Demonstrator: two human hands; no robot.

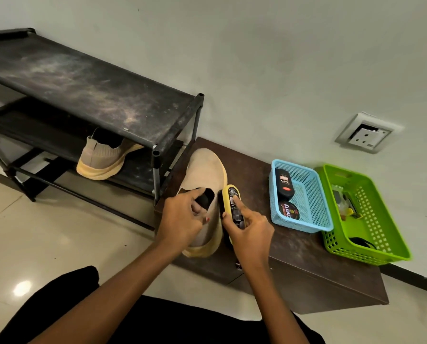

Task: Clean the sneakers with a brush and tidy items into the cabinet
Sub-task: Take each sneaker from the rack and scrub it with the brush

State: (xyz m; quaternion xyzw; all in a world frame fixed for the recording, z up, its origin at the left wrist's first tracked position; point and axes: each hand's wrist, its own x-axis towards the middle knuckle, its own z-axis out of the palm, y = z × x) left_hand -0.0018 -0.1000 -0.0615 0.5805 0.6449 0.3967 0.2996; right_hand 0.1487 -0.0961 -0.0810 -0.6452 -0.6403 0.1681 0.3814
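Looked like a home entryway, a shoe corner against a plain wall (pixel 281 58).
Marked as domestic by a dusty black shoe rack (pixel 88 93) with a beige sneaker (pixel 99 160) on its lower shelf, set just beside the left end of a low brown cabinet (pixel 301 244); by a blue basket (pixel 311 194) of shoe-polish containers (pixel 284 184) and a green basket (pixel 371 224) of odds and ends side by side on the cabinet's right end; by glossy cream floor tiles (pixel 58 234), a dark skirting strip (pixel 410 274) and a household wall socket (pixel 367 134) above the baskets.

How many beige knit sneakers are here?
2 sneakers: one on the black rack's lower shelf, one on the brown cabinet, gripped by the left hand. More may be hidden.
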